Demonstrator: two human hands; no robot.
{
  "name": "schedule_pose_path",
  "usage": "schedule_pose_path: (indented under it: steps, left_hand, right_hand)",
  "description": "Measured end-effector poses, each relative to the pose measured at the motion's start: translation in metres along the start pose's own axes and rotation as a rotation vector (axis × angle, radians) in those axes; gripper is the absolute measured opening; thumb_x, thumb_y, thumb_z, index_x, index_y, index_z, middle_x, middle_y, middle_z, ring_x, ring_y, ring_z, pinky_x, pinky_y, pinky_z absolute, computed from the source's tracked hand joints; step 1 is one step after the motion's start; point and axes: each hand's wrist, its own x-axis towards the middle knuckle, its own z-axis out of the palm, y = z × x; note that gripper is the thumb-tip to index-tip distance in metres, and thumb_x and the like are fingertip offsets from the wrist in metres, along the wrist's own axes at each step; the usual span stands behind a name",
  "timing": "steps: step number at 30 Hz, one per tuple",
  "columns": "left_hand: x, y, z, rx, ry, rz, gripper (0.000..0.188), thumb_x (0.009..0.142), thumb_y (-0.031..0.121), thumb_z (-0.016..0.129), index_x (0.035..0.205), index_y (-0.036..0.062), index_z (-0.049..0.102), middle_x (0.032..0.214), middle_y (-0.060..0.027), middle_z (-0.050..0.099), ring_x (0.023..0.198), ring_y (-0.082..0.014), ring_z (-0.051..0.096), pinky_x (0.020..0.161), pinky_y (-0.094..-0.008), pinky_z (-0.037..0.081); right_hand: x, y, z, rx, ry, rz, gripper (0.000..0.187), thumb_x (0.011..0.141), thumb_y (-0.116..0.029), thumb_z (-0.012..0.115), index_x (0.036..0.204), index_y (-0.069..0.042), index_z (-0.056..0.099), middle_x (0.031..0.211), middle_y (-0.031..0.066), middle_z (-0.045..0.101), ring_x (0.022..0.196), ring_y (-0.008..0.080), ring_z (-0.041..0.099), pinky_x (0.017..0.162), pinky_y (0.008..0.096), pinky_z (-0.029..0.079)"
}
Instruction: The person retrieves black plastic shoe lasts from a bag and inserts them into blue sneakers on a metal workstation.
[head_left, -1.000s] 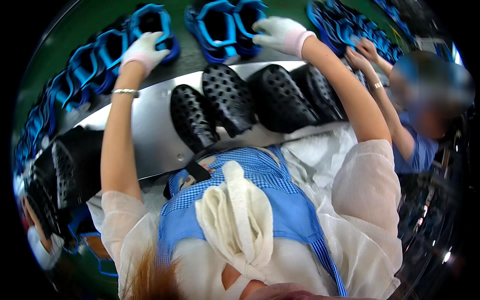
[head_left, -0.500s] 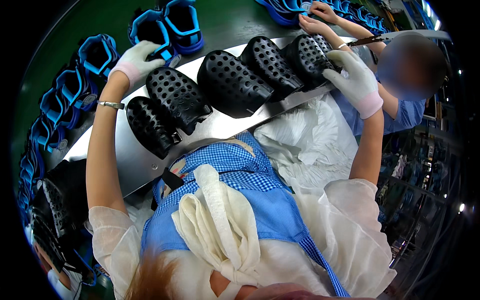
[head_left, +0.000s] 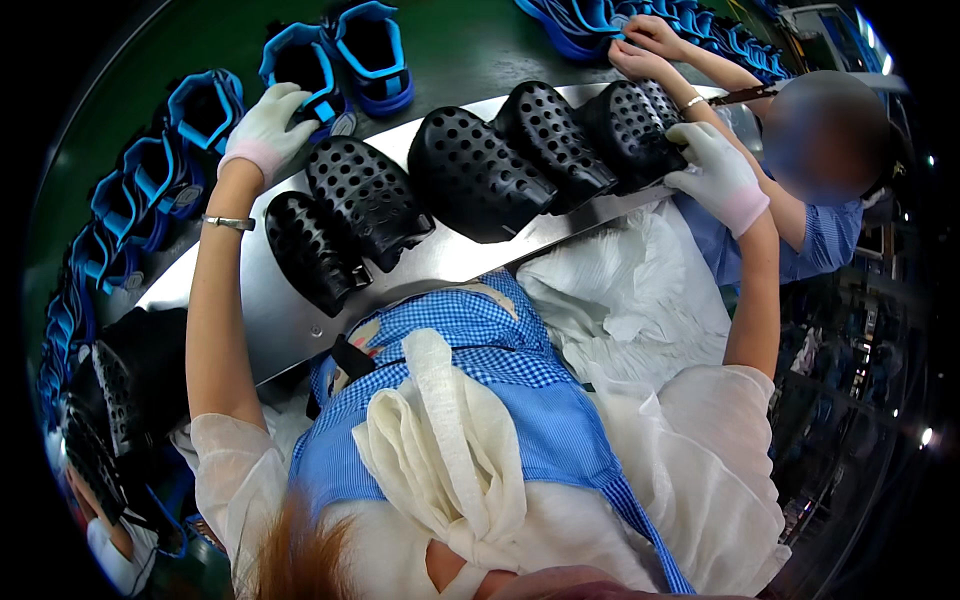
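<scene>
My left hand (head_left: 268,130), in a white glove with a pink cuff, is at the near side of a blue-and-black shoe (head_left: 300,62). Its thumb and fingers are spread, and the fingertips seem to touch the shoe. My right hand (head_left: 715,178), gloved the same way, has thumb and fingers around the end of the rightmost black perforated shoe-shaped form (head_left: 632,130). More such forms lie in a row between my hands: a broad one (head_left: 470,170), a narrower one (head_left: 550,135), and two at the left, one larger (head_left: 360,190) and one slimmer (head_left: 308,250).
The forms lie on a curved metal tabletop (head_left: 250,325). Beyond it, several blue shoes (head_left: 155,180) line a green surface (head_left: 450,50). At the right, a co-worker's hands (head_left: 650,45) touch another blue shoe (head_left: 570,22). White cloth (head_left: 620,290) hangs below the table edge; black forms (head_left: 115,390) stand lower left.
The whole view has shifted slightly. My left hand has moved a little left relative to the shoe. The right hand remains at the rightmost form, its fingers drawn slightly lower.
</scene>
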Motion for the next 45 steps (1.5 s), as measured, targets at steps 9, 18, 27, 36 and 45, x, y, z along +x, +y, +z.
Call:
schedule_pose_path:
  steps: [9, 18, 27, 36, 45]
  left_hand:
    - [-0.014, 0.000, -0.031, -0.057, 0.336, 0.054, 0.045, 0.088, 0.036, 0.057, 0.124, 0.0104, 0.056, 0.123, -0.0136, 0.054, 0.113, -0.0288, 0.054, 0.096, -0.0350, 0.042]
    - [-0.028, 0.085, -0.086, -1.997, -0.013, -0.047, 0.042, 0.099, 0.035, 0.043, 0.126, 0.0034, 0.045, 0.114, -0.0113, 0.059, 0.103, -0.0214, 0.058, 0.089, -0.0365, 0.049]
    - [-0.040, 0.032, -0.064, -1.825, 0.536, -0.170, 0.030, 0.091, 0.032, 0.055, 0.106, 0.0060, 0.057, 0.091, -0.0065, 0.064, 0.078, -0.0160, 0.066, 0.068, -0.0282, 0.057]
    - [-0.038, 0.002, -0.036, -1.387, 0.326, -0.442, 0.054, 0.082, 0.047, 0.064, 0.110, 0.0009, 0.059, 0.097, -0.0093, 0.061, 0.084, -0.0159, 0.060, 0.075, -0.0288, 0.050]
    - [-0.016, -0.015, 0.011, -0.301, 0.070, -0.109, 0.040, 0.082, 0.035, 0.061, 0.112, 0.0085, 0.061, 0.107, -0.0141, 0.058, 0.096, -0.0325, 0.058, 0.085, -0.0382, 0.047]
  right_hand:
    - [-0.002, -0.021, -0.041, 0.143, 0.178, -0.087, 0.043, 0.067, -0.003, 0.073, 0.107, 0.002, 0.056, 0.098, 0.0072, 0.058, 0.088, 0.0167, 0.061, 0.079, 0.0306, 0.049]
    - [0.090, -0.195, -0.011, 0.546, 0.069, -0.618, 0.049, 0.076, -0.010, 0.072, 0.120, 0.002, 0.054, 0.107, 0.0111, 0.062, 0.098, 0.0161, 0.062, 0.087, 0.0274, 0.049]
    - [0.139, -0.286, 0.042, 0.430, -0.117, -0.494, 0.048, 0.084, -0.039, 0.063, 0.110, 0.002, 0.059, 0.078, 0.0109, 0.065, 0.069, 0.0169, 0.065, 0.064, 0.0290, 0.051]
    - [0.179, -0.281, 0.060, 0.246, 0.042, -0.508, 0.041, 0.079, -0.039, 0.055, 0.079, 0.002, 0.060, 0.072, 0.0218, 0.062, 0.072, 0.0357, 0.063, 0.068, 0.0408, 0.051]
    - [0.248, -0.294, 0.050, -0.315, -0.241, -0.422, 0.037, 0.076, -0.031, 0.051, 0.087, -0.001, 0.069, 0.087, 0.0214, 0.066, 0.081, 0.0341, 0.065, 0.075, 0.0385, 0.053]
